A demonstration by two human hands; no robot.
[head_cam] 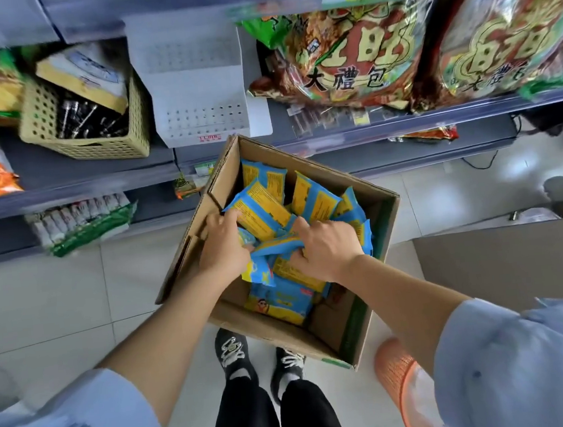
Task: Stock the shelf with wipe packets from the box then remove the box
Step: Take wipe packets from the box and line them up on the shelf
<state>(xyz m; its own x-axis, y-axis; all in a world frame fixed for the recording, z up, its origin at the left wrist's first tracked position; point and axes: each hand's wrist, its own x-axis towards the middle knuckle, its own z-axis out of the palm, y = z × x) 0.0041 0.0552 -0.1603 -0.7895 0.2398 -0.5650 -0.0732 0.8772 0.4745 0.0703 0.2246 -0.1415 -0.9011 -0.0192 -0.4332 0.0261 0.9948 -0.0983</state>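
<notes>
You have the open cardboard box (379,221) sitting askew just in front of the grey shelf (62,169), with its flaps raised. It is loosely filled with blue-and-yellow wipe packets (313,203) in a jumble, some on edge and some flat. Your left hand (224,243) grips the end of one tilted packet, and your right hand (324,247) clutches crumpled ones mid-pile.
</notes>
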